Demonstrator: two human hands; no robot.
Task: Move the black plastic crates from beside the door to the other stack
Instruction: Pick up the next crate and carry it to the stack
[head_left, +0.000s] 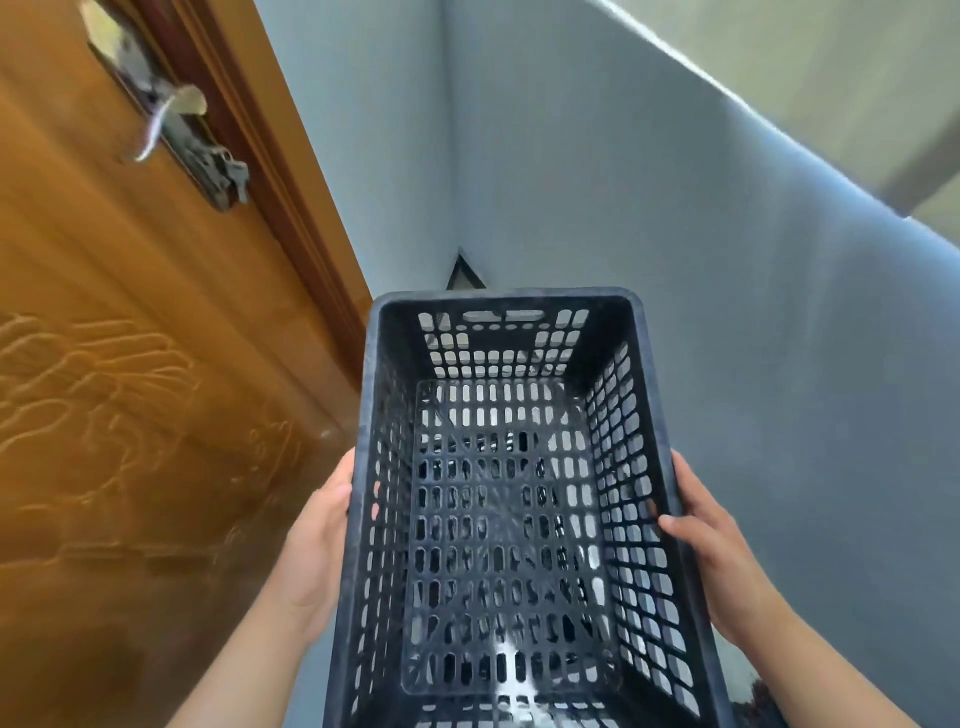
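Note:
I hold a black plastic crate (509, 519) with perforated walls and floor, its open top facing me, in the lower middle of the head view. My left hand (317, 545) grips its left long wall from outside. My right hand (711, 551) grips the right rim, thumb over the edge. The crate is empty and lifted off the floor. Through the holes in its floor I make out dark shapes below, too unclear to name. No other stack is visible.
A carved wooden door (130, 415) with a metal handle (171, 117) and keys in the lock (228, 176) fills the left. Pale blue-grey walls meet in a corner (452, 208) straight ahead, close behind the crate.

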